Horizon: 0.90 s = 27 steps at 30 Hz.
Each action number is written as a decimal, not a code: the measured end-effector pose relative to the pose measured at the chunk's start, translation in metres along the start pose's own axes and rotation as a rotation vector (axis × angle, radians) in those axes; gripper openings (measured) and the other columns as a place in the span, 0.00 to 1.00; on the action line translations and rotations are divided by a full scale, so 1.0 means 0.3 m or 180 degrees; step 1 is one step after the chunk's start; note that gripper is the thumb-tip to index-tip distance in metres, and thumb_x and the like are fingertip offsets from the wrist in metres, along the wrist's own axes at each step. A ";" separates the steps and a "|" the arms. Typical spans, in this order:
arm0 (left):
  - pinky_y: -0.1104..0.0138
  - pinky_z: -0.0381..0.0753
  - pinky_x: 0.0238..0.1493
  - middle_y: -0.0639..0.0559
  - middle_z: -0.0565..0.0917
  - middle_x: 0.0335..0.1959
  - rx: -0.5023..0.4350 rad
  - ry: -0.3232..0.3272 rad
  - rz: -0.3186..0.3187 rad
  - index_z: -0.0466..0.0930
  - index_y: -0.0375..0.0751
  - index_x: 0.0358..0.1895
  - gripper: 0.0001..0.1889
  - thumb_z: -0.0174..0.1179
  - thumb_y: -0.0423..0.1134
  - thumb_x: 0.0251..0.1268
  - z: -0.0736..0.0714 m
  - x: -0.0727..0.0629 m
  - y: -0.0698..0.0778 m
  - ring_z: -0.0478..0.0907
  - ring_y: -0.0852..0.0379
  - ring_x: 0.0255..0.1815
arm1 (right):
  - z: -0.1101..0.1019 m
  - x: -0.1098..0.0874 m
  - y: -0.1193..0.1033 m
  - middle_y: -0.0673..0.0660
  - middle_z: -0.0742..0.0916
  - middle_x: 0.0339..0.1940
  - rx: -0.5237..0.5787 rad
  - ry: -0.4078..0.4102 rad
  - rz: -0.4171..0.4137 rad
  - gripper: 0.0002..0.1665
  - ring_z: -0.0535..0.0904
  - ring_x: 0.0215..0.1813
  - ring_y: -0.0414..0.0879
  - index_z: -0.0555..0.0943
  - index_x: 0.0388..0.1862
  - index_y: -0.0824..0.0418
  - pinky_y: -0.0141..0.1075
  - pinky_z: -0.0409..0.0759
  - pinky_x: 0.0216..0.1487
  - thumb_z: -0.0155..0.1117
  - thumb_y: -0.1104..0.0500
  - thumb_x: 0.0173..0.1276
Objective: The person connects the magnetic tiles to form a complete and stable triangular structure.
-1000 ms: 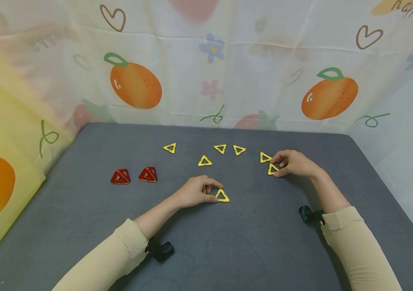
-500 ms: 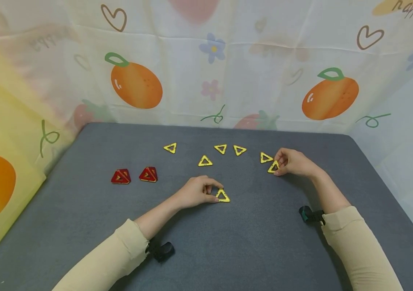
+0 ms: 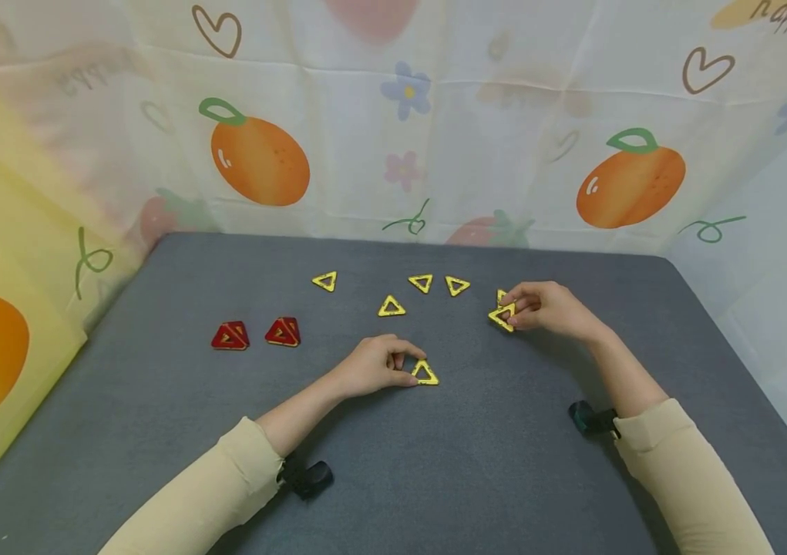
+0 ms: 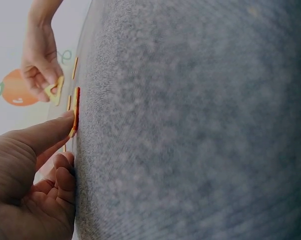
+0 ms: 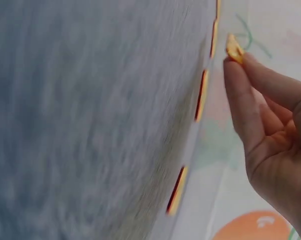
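Observation:
My left hand (image 3: 374, 366) rests on the grey table, thumb and index finger at two corners of a flat yellow triangle tile (image 3: 426, 382) with a triangular hole. Seen edge-on in the left wrist view, that tile (image 4: 77, 111) shows red and yellow along its side, close by the thumb. Raised over the table at the right, my right hand (image 3: 551, 308) pinches another yellow triangle tile (image 3: 500, 322) between thumb and fingertips. A third yellow tile (image 3: 501, 295) lies partly hidden behind that hand. The right wrist view has the pinched tile (image 5: 234, 49) tilted at the fingertips.
Several more yellow triangle tiles lie along the back of the table, one of them (image 3: 391, 307) nearer the middle. At the left stand two red pyramid-like pieces, one left (image 3: 230, 336) and one right (image 3: 283, 332). A patterned cloth (image 3: 490, 154) hangs behind the table.
My right hand has lifted its yellow tile off the table and brought it left, turning it so a corner points left. My left hand and its tile have stayed put.

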State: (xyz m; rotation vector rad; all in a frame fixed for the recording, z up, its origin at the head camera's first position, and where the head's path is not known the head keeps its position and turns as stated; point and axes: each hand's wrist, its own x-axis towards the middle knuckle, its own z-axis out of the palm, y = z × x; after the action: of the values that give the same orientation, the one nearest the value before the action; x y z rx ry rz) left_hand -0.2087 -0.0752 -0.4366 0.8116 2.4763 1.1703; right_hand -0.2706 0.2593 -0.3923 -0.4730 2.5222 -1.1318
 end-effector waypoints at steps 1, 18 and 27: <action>0.73 0.68 0.29 0.50 0.76 0.30 0.0006 0.0002 0.0002 0.84 0.45 0.55 0.18 0.69 0.40 0.61 0.000 0.000 0.000 0.66 0.63 0.25 | 0.007 0.000 -0.011 0.66 0.88 0.44 0.0020 0.0022 -0.0028 0.17 0.86 0.40 0.37 0.80 0.55 0.65 0.37 0.87 0.46 0.65 0.67 0.67; 0.73 0.69 0.28 0.50 0.76 0.30 0.0048 -0.0013 -0.0051 0.85 0.45 0.54 0.18 0.70 0.40 0.60 0.002 0.009 -0.001 0.68 0.63 0.24 | 0.198 -0.017 -0.209 0.58 0.92 0.37 0.0186 0.0082 -0.0097 0.15 0.90 0.38 0.47 0.86 0.49 0.59 0.43 0.87 0.42 0.72 0.58 0.63; 0.73 0.69 0.28 0.51 0.76 0.30 0.0089 -0.0003 -0.0083 0.85 0.45 0.54 0.18 0.70 0.41 0.59 0.005 0.009 -0.001 0.67 0.63 0.23 | 0.272 -0.009 -0.226 0.58 0.92 0.35 0.0231 -0.0024 -0.0132 0.14 0.89 0.36 0.45 0.86 0.47 0.61 0.40 0.88 0.39 0.71 0.60 0.63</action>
State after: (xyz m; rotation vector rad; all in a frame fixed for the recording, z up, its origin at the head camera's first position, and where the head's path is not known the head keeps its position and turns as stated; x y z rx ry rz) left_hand -0.2103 -0.0730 -0.4378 0.7846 2.5002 1.1283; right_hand -0.2223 0.1648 -0.3916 -0.5113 2.4659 -1.2299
